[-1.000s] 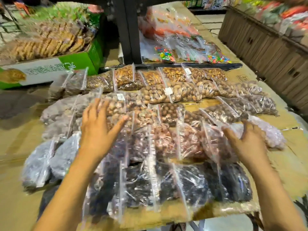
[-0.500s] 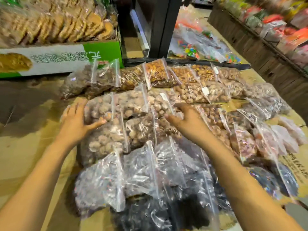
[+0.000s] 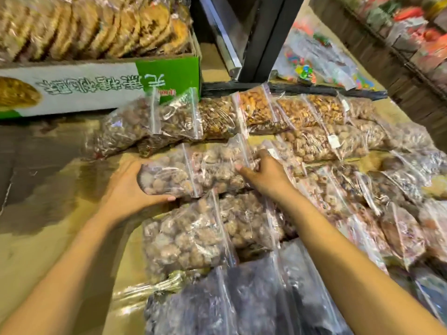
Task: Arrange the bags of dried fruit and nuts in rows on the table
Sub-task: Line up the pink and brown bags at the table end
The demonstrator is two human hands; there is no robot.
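Clear zip bags of nuts and dried fruit lie in rows on a cardboard-covered table (image 3: 48,238). My left hand (image 3: 125,189) cups the left end of a bag of pale brown dried fruit (image 3: 183,172) at the left of the second row. My right hand (image 3: 263,175) pinches the right end of that same bag. A similar bag (image 3: 188,238) lies just below it. Dark dried-fruit bags (image 3: 242,298) fill the near row, and orange-brown nut bags (image 3: 297,112) line the far row.
A green and white carton (image 3: 96,85) full of round biscuits stands at the back left. A black post (image 3: 254,37) rises behind the bags. Bright sweets in bags (image 3: 314,64) lie beyond it. A wooden display (image 3: 399,68) runs along the right.
Both hands have closed on the pale dried-fruit bag: the left hand wrapped under its left end, the right hand gripped its right end. The view moved closer and leftward.
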